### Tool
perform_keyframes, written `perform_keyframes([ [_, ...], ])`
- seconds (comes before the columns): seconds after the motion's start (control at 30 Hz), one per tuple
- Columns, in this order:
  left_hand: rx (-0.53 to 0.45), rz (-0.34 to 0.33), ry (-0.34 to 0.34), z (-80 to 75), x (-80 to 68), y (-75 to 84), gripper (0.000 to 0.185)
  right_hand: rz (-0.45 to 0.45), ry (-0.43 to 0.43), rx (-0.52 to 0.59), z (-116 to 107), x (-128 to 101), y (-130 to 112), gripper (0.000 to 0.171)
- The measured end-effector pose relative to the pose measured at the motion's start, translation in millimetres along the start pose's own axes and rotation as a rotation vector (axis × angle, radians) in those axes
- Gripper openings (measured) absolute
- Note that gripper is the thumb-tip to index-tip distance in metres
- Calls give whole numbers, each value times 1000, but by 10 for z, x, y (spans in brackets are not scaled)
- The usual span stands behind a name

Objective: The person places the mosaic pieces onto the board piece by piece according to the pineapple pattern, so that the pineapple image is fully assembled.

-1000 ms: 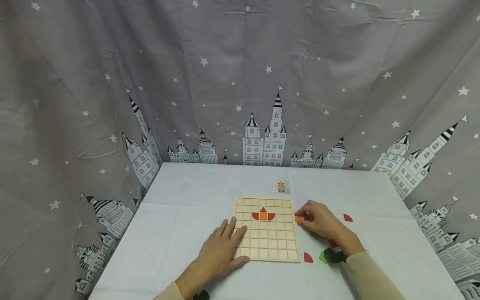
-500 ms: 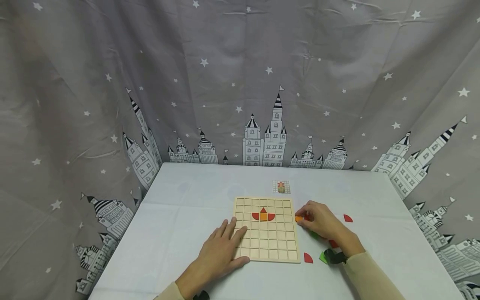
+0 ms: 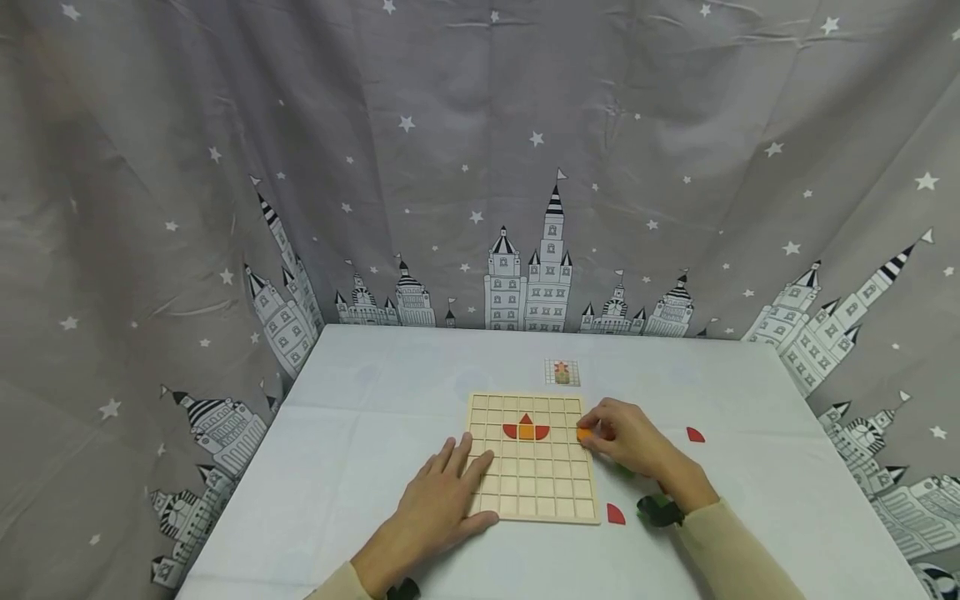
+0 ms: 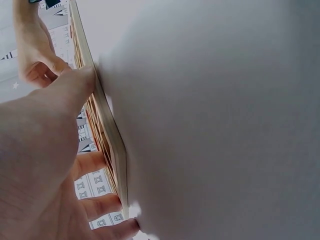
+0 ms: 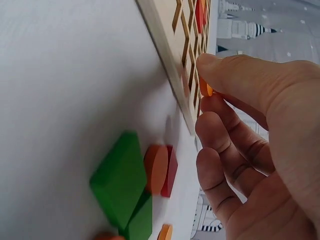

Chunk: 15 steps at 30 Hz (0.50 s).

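My left hand (image 3: pixel 438 500) rests with spread fingers on the left edge of a wooden grid board (image 3: pixel 534 483). Set in its upper part are a red triangle (image 3: pixel 526 419), an orange square (image 3: pixel 527 432) and, on either side, a red quarter-circle (image 3: pixel 511 431) and another red quarter-circle (image 3: pixel 542 432). Thumb and index finger of my right hand (image 3: pixel 633 437) pinch a small orange piece (image 5: pixel 206 89) over the board's right edge; its full shape is partly hidden by the fingers. The left wrist view shows the left thumb on the board's near side.
Loose pieces lie right of the board: a red quarter-circle (image 3: pixel 695 435), another red quarter-circle (image 3: pixel 616 514), a green piece (image 5: pixel 120 180) and an orange piece (image 5: pixel 157 170), some under the right arm. A pattern card (image 3: pixel 562 372) lies behind the board. A grey curtain (image 3: pixel 450 150) hangs behind the table.
My right hand has moved slightly left with the orange piece, from beside the board to over its right edge. The left hand stays in place.
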<state>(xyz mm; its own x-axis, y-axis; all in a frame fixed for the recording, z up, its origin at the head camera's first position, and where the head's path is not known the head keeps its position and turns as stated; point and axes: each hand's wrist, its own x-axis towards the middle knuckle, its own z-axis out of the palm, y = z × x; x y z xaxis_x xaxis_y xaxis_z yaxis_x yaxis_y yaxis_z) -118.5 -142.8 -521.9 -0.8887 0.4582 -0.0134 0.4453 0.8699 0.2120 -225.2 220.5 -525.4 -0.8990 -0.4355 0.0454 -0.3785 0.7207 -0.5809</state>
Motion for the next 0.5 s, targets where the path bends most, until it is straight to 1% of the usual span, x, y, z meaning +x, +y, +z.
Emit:
perform_keyframes([
  [0.13, 5, -6, -9, -12, 6, 3, 91, -25, -8, -1, 44, 26, -75, 21],
  [0.3, 12, -13, -23, -15, 16, 9, 91, -62, -31, 27, 100, 67, -153, 23],
  [0.5, 26, -11, -23, -15, 18, 21, 90, -118, -49, 45, 181, 120, -234, 23],
])
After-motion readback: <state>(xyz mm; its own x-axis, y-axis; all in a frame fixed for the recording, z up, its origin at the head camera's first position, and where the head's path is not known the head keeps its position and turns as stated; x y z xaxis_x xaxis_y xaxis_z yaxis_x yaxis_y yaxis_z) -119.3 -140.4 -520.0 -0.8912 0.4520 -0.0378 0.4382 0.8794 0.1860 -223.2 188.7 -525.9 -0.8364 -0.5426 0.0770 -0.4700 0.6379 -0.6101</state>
